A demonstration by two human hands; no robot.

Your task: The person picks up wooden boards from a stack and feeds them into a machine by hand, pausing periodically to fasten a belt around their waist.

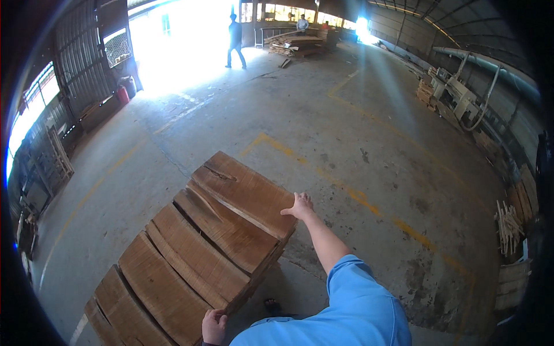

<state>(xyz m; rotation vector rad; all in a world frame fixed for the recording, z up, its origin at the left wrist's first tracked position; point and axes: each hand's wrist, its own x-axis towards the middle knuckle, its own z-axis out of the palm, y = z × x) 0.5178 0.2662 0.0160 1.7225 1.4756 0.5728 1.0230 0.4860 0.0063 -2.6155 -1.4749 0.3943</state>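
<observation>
A stack of brown wooden planks lies at the lower left, its top boards side by side with dark, uneven gaps between them. At the far right corner of the farthest plank is my right hand. Its thumb lies toward the wood and its fingers are spread out past the edge. My left hand is closed at the near end of a plank, with bent fingers against its edge. What lies under the left fingers is partly hidden.
A person stands by the bright doorway. Another person is behind a lumber pile. A red cylinder stands near the left wall. Along the right wall are a machine and a heap of wood sticks. Yellow lines mark the concrete floor.
</observation>
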